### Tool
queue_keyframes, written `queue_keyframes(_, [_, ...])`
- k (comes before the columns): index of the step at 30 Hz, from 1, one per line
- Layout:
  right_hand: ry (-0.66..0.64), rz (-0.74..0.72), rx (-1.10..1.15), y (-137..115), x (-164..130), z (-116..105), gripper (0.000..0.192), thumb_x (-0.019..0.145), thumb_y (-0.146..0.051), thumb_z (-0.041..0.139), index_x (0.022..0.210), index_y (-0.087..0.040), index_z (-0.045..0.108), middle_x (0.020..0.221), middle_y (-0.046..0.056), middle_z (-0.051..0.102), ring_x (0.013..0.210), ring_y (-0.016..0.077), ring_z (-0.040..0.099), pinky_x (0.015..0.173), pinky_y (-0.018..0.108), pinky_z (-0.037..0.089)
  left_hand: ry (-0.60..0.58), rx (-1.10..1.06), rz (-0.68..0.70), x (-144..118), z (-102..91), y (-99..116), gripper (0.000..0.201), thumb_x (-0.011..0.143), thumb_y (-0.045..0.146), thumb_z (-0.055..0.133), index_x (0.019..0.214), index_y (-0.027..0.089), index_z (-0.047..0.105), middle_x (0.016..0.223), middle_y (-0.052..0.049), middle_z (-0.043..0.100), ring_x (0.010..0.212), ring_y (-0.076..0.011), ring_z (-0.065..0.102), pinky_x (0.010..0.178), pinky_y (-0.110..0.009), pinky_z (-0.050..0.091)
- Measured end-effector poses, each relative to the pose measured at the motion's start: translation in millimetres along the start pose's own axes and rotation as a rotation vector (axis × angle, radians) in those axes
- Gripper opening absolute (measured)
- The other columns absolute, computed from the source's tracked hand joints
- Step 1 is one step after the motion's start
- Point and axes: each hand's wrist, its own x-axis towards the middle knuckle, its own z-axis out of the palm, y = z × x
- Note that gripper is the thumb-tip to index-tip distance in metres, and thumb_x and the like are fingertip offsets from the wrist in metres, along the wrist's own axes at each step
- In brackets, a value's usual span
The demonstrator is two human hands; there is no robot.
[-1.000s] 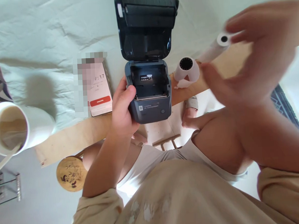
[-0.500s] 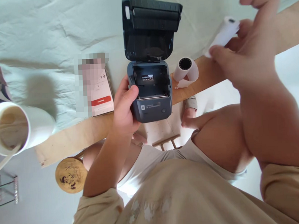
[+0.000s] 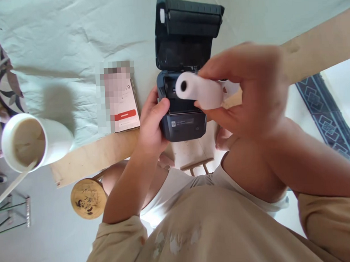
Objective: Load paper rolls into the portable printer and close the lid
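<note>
My left hand grips the left side of a dark portable label printer, its thumb on the front rim. The printer's lid is swung fully up, baring the paper bay. In my right hand a white paper roll is pinched between thumb and fingers. The roll hangs over the bay, its near end with the dark core hole facing left, and hides most of the bay. Whether it touches the printer I cannot tell. Behind my right fingers, a second paper roll is mostly hidden.
A phone with a lit screen lies left of the printer on the pale green cloth. Farther left stands a white cup of brownish drink with a spoon. A wooden edge borders the cloth; a round stool is below.
My right hand has swung left with the paper roll, from beyond the wooden edge to over the open printer. The view has shifted slightly; my left hand keeps its hold.
</note>
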Motion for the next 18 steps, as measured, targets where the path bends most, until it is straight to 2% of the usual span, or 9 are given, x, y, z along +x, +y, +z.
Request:
queue_keyframes(1, [0.022, -0.071, -0.056, -3.0, 1.5, 6.2, 0.014, 0.087, -0.024, 0.062, 0.100, -0.029, 0.059, 0.103, -0.001, 0.071, 0.100, 0.0176, 0.069, 0.086, 0.032, 0.057, 0.003, 0.001, 0.002, -0.6, 0.4, 0.7, 0.026, 0.090, 0.042, 0.070, 0.106, 0.021, 0.069, 0.104, -0.004, 0.075, 0.125, -0.0252, 0.067, 0.100, -0.032, 0.058])
queue_keyframes(3, [0.038, -0.195, -0.146, -2.4, 5.1, 15.6, 0.022, 0.086, -0.012, 0.056, 0.100, -0.029, 0.058, 0.105, -0.004, 0.073, 0.095, 0.0154, 0.071, 0.080, 0.032, 0.056, 0.008, 0.009, -0.015, -2.1, 1.5, 2.6, 0.027, 0.089, 0.042, 0.071, 0.104, 0.020, 0.068, 0.103, -0.005, 0.074, 0.126, -0.0265, 0.067, 0.100, -0.033, 0.058])
queue_keyframes(5, [0.012, -0.276, -0.156, 2.0, 8.4, 19.7, 0.022, 0.084, -0.008, 0.055, 0.095, -0.028, 0.057, 0.109, -0.005, 0.075, 0.098, 0.0160, 0.073, 0.080, 0.034, 0.057, 0.010, 0.008, -0.037, -3.7, 2.5, 4.5, 0.027, 0.087, 0.043, 0.074, 0.102, 0.021, 0.068, 0.099, -0.005, 0.075, 0.126, -0.0279, 0.066, 0.100, -0.034, 0.058])
queue_keyframes(8, [0.074, -0.377, -0.130, 4.3, 9.8, 17.1, 0.013, 0.084, -0.014, 0.058, 0.085, -0.026, 0.059, 0.106, -0.002, 0.074, 0.092, 0.0167, 0.071, 0.074, 0.035, 0.054, 0.001, -0.011, -0.043, -5.0, 2.2, 4.4, 0.026, 0.088, 0.044, 0.073, 0.101, 0.022, 0.067, 0.096, -0.004, 0.074, 0.127, -0.0290, 0.066, 0.098, -0.035, 0.058])
queue_keyframes(10, [0.098, -0.447, -0.085, 1.4, 7.7, 13.1, 0.009, 0.086, -0.017, 0.061, 0.083, -0.026, 0.059, 0.092, -0.002, 0.070, 0.078, 0.0149, 0.065, 0.067, 0.035, 0.048, -0.010, -0.011, -0.024, -3.5, -1.0, 0.5, 0.030, 0.088, 0.047, 0.072, 0.106, 0.023, 0.066, 0.104, -0.004, 0.073, 0.124, -0.0293, 0.067, 0.095, -0.035, 0.058])
queue_keyframes(12, [0.046, -0.531, -0.048, -2.4, 4.2, 9.9, 0.009, 0.088, -0.018, 0.062, 0.085, -0.025, 0.058, 0.080, -0.002, 0.064, 0.071, 0.0134, 0.058, 0.065, 0.034, 0.042, -0.043, 0.004, 0.019, 0.2, -7.0, -6.2, 0.042, 0.082, 0.053, 0.077, 0.110, 0.025, 0.064, 0.113, -0.004, 0.072, 0.119, -0.0293, 0.068, 0.093, -0.036, 0.059])
queue_keyframes(16, [-0.096, -0.631, -0.026, -3.2, 0.1, 7.0, 0.017, 0.093, -0.038, 0.066, 0.087, -0.023, 0.060, 0.083, -0.001, 0.068, 0.080, 0.0178, 0.065, 0.072, 0.039, 0.043, -0.135, 0.134, 0.111, 8.6, -20.8, -19.2, 0.065, 0.066, 0.047, 0.089, 0.120, 0.029, 0.059, 0.128, -0.003, 0.067, 0.127, -0.0307, 0.062, 0.109, -0.043, 0.052])
queue_keyframes(18, [-0.043, -0.591, 0.055, 0.2, 1.0, 4.2, 0.018, 0.093, -0.039, 0.066, 0.087, -0.022, 0.064, 0.080, 0.000, 0.068, 0.078, 0.0178, 0.065, 0.073, 0.039, 0.046, -0.152, 0.181, 0.126, 10.5, -24.4, -22.1, 0.069, 0.066, 0.046, 0.088, 0.125, 0.027, 0.056, 0.133, -0.005, 0.064, 0.132, -0.0328, 0.059, 0.113, -0.045, 0.049])
